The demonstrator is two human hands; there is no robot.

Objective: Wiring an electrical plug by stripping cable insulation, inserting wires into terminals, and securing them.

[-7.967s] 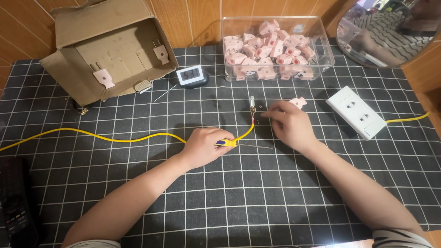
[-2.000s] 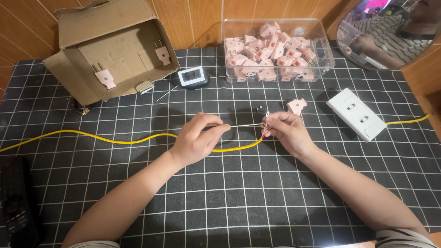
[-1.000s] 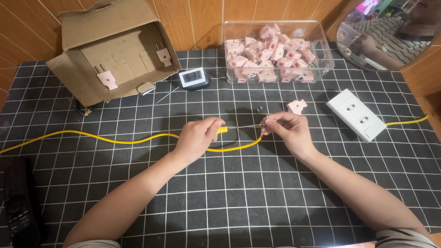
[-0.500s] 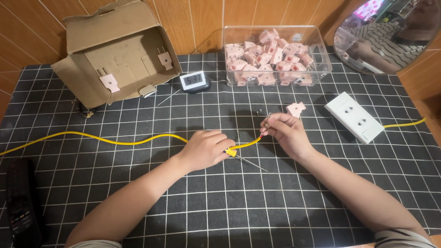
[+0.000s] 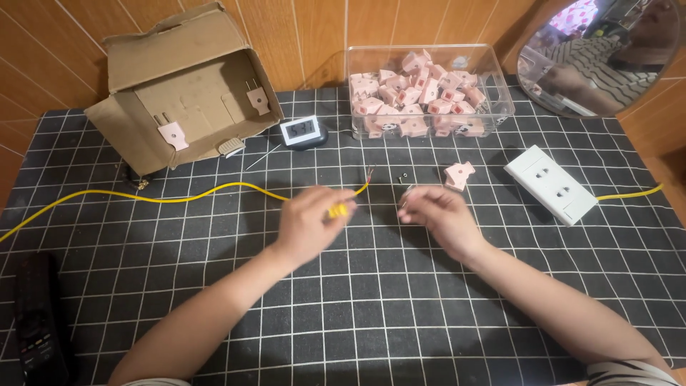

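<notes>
- Left hand (image 5: pixel 309 223): grip clamped on yellow cable (image 5: pixel 179 196) near its stripped end.
- Right hand (image 5: pixel 437 213): fingers pinched together, possibly on a small part; blurred.
- Pink plug (image 5: pixel 458 174) lies just beyond, on the desk (image 5: pixel 371 314).

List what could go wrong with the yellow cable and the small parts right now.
1. The left hand pinches the yellow cable close to its stripped end; the bare strands could fray or prick a fingertip.
2. A small dark screw lies loose on the black grid mat, beside the right hand; a nudge might roll it away, and it would be hard to spot.
3. The cable's slack runs off the mat's left edge; a snag could tug it free.
</notes>
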